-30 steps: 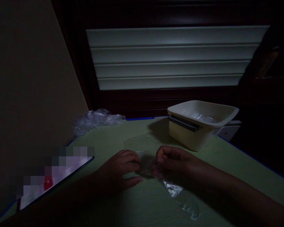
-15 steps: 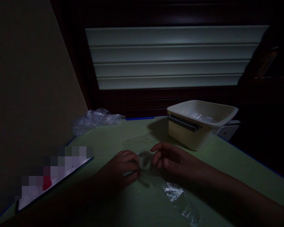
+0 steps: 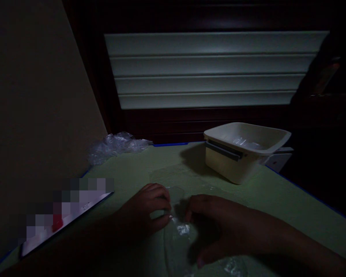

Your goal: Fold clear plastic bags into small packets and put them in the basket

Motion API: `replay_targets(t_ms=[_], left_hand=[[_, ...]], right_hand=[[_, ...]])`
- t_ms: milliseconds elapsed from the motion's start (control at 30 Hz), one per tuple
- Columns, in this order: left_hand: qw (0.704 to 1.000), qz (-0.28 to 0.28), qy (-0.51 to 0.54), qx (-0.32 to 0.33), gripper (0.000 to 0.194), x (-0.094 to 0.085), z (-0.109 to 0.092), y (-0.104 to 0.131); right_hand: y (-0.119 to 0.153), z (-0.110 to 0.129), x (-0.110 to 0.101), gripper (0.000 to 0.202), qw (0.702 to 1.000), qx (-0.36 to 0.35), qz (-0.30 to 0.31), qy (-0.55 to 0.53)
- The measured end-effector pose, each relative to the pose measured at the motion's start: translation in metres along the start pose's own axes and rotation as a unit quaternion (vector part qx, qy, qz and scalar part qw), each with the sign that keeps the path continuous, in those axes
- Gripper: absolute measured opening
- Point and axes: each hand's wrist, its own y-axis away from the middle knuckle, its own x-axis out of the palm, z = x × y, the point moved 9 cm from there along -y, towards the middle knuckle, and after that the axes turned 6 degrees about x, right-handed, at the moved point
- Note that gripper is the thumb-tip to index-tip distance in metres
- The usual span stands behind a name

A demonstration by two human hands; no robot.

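My left hand [image 3: 154, 204] is at the centre of the table, thumb and fingertips pinched together at the edge of a clear plastic bag [image 3: 177, 246]. The thin bag lies towards the front edge of the view and catches light near my fingertips. To its right, my right hand [image 3: 219, 223] reaches low over the plastic, thumb spread well apart from the fingers. Whether its fingertips touch the film I cannot tell. Another crinkled piece of clear plastic [image 3: 233, 265] shows below my right hand.
A cream plastic bin [image 3: 225, 165] with a grey handle stands at the back right, clear plastic inside. Crumpled clear plastic [image 3: 118, 148] is heaped at the back left. A lit tablet-like screen [image 3: 75, 217] stands at the left. The green table [image 3: 132, 173] meets a wall and slatted panel.
My right hand has come down and nearer, its thumb now spread from the fingers. The shiny plastic has shifted left, close to my left fingertips. My left hand stays nearly in place.
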Motion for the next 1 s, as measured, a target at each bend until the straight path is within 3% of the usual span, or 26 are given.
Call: replay_targets(t_ms=[233,633,767,1000], left_hand=[[1.000,-0.001,0.012,-0.004,0.005,0.002,0.003,0.002],[1.000,0.014,0.003,-0.002,0.013,0.002,0.002,0.001],[1.000,0.005,-0.002,0.000,0.011,0.002,0.001,0.001],[1.000,-0.002,0.010,0.002,0.008,0.002,0.000,0.002]], right_hand=[[-0.002,0.001,0.004,0.043,0.999,-0.001,0.005,0.044],[-0.005,0.011,0.002,0.032,0.996,-0.020,-0.049,0.065],[-0.005,0.008,-0.003,0.012,0.997,-0.014,-0.080,0.008],[-0.012,-0.012,-0.002,0.022,0.985,0.036,-0.057,-0.162]])
